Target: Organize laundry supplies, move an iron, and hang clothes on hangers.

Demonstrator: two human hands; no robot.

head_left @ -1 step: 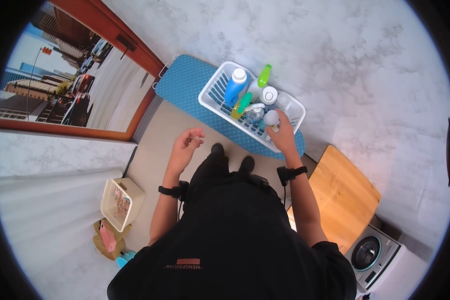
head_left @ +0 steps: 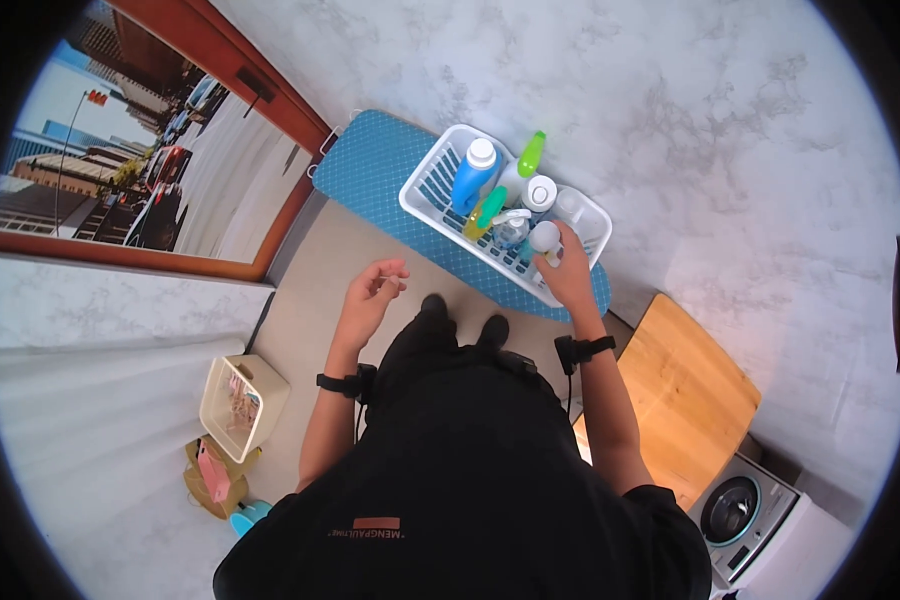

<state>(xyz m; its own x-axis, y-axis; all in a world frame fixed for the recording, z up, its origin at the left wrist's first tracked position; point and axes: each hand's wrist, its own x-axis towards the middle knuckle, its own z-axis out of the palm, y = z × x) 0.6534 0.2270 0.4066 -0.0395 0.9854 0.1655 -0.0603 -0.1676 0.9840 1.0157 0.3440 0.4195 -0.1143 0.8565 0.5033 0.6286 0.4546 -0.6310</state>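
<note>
On the blue ironing board (head_left: 370,165) stands a white slatted plastic basket (head_left: 415,203) full of bottles. My right hand (head_left: 570,270) is closed on a bottle with a rounded whitish cap (head_left: 544,236) at the basket's near right; its lower part is mostly hidden. Beside it are a clear pump bottle (head_left: 511,232), a white-capped bottle (head_left: 540,192) and a yellow bottle with a green top (head_left: 486,212). A blue bottle (head_left: 470,180) with a white cap is at the left, a green-topped spray bottle (head_left: 532,155) at the back. My left hand (head_left: 373,290) hovers before the board, fingers loosely curled and apart.
A wooden table (head_left: 685,400) stands at my right, with a front-loading washing machine (head_left: 760,515) behind it. At my left on the floor are a cream bin (head_left: 270,400) with small items inside and a tan bag (head_left: 210,490). A marbled wall (head_left: 670,130) borders the board.
</note>
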